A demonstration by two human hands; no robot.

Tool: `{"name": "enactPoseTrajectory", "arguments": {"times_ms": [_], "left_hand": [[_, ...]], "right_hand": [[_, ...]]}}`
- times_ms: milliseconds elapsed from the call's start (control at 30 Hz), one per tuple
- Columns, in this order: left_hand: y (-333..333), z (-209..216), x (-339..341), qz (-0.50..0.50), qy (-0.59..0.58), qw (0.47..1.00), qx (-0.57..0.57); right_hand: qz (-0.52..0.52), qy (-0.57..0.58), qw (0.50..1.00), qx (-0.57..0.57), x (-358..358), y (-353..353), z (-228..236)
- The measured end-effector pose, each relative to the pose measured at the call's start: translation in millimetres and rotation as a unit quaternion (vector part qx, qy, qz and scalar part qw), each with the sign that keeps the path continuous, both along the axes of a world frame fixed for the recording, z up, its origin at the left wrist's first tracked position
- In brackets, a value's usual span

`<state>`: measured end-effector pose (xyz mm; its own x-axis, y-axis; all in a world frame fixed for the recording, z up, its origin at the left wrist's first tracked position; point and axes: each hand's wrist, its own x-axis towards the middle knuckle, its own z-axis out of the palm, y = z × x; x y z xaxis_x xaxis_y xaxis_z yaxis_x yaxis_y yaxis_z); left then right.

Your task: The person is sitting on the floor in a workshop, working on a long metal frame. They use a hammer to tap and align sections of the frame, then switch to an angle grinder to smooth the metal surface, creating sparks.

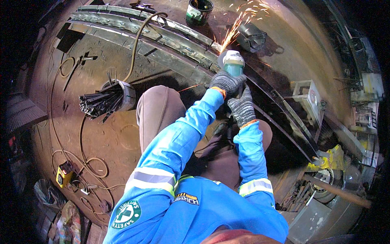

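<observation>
An angle grinder [234,67] with a teal body and a pale head is in my two gloved hands. My left hand [226,83], in a grey knitted glove with an orange cuff, is wrapped round its body. Closer to me, my right hand [242,107] grips its rear end. The grinder's disc is at the edge of a long steel beam [178,40], which looks curved and runs from the far left to the near right. Orange sparks [232,35] spray away from the contact, up and to the right. The exact contact point is partly hidden by the grinder.
A bucket of dark metal strips [129,95] stands left of my knee. Hoses and cables loop over the floor, near a yellow box [64,174]. Beyond the beam are a paint-streaked pail [199,13] and a dark container [251,37]. A white metal frame [307,97] stands at right.
</observation>
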<state>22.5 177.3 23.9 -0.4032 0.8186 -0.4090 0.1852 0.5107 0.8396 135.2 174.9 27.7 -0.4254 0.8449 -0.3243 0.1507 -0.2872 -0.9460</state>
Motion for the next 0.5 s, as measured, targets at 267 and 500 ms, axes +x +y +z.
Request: {"name": "enactPoseTrajectory", "arguments": {"times_ms": [267, 500], "left_hand": [[-3, 4, 1, -0.018, 0.012, 1.000, 0.002], [-6, 3, 4, -0.002, 0.023, 1.000, 0.005]], "right_hand": [[0.073, -0.051, 0.993, 0.083, 8, 1, -8], [-0.025, 0.049, 0.997, -0.052, 4, -1, -10]]}}
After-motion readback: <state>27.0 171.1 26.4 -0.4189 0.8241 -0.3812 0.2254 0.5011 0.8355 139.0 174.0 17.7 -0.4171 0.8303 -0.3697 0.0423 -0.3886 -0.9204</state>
